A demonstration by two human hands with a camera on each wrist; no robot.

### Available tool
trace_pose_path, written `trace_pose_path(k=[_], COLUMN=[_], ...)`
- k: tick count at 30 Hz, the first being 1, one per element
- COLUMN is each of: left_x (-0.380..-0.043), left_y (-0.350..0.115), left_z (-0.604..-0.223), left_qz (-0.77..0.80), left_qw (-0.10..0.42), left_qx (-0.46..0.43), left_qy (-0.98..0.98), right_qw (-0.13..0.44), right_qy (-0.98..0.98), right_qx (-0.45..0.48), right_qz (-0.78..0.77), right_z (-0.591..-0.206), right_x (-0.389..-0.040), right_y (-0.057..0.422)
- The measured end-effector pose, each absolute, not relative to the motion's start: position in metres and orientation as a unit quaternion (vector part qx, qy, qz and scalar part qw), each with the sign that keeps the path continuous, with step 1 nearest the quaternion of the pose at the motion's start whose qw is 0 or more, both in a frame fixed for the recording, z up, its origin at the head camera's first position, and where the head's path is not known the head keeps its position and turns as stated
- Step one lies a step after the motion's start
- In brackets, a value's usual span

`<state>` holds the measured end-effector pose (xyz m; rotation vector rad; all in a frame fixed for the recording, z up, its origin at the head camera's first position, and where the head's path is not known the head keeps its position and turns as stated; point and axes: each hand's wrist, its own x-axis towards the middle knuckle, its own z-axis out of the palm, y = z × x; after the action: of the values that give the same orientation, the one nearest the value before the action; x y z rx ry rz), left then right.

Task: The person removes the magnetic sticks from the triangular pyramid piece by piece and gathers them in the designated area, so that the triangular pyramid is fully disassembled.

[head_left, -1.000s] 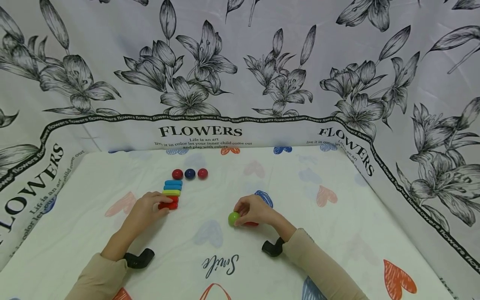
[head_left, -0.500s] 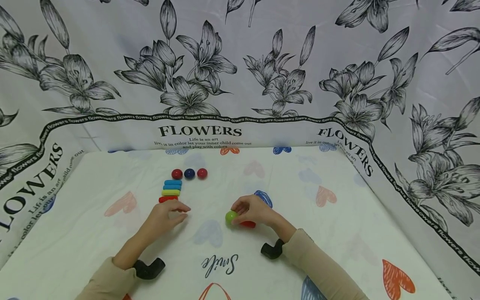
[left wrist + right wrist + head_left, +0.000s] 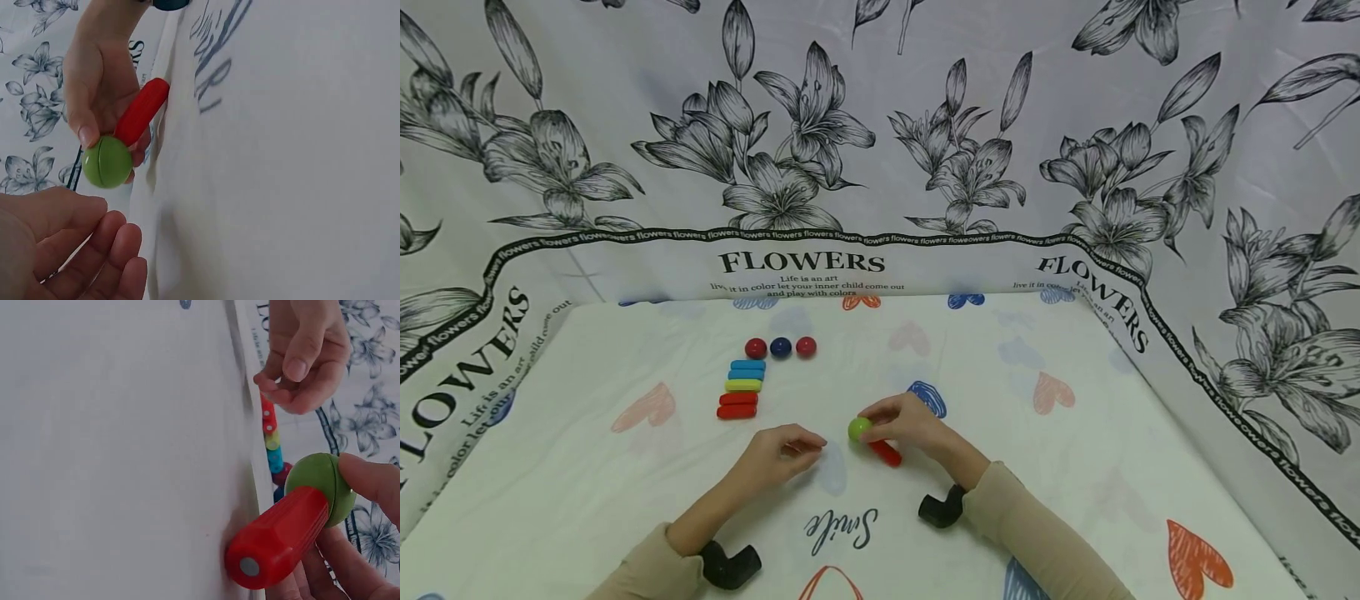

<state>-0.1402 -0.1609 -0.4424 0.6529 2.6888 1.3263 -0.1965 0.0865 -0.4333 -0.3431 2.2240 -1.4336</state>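
My right hand (image 3: 906, 425) pinches a shiny green ball (image 3: 859, 429) between thumb and fingers. A red rod (image 3: 887, 453) extends from the ball; its free end shows a grey round disc in the right wrist view. To the left of the ball, my left hand (image 3: 782, 455) holds nothing, its fingers loosely bent and pointing toward the ball. Seen from the left wrist, the green ball (image 3: 107, 162) lies just beyond the left fingertips, apart from them.
Two red rods (image 3: 737, 405), a yellow rod (image 3: 743, 385) and two blue rods (image 3: 747, 370) lie stacked side by side at the left. Behind them sit two red balls (image 3: 756, 348) with a dark blue ball (image 3: 781, 347) between. A patterned cloth wall (image 3: 925, 167) closes off the back.
My left hand has let go of the red rods in the row and moved right, toward the right hand. The green ball has shifted slightly left and up, and more of its red rod shows.
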Motion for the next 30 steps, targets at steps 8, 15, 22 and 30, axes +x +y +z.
trace_pose_path(k=[8,15,22,30], left_x=[-0.135,-0.131,-0.13,-0.132], left_y=[-0.144,-0.134,-0.121,-0.112], left_z=[-0.445,-0.444,-0.443,-0.45], left_qz=[0.512,0.561,0.576,0.571], left_qw=[0.132,0.196,0.233,0.238], left_qx=[0.162,0.114,0.077,0.061], left_qy=[0.833,0.796,0.78,0.783], right_qw=[0.248,0.248,0.24,0.229], right_qy=[0.793,0.785,0.77,0.763], right_qx=[-0.076,-0.059,-0.055,-0.038], right_qz=[-0.551,-0.565,-0.589,-0.603], right_z=[-0.439,-0.439,-0.442,-0.441], right_x=[-0.195,-0.193,-0.192,-0.189], right_y=[0.085,0.085,0.083,0.078])
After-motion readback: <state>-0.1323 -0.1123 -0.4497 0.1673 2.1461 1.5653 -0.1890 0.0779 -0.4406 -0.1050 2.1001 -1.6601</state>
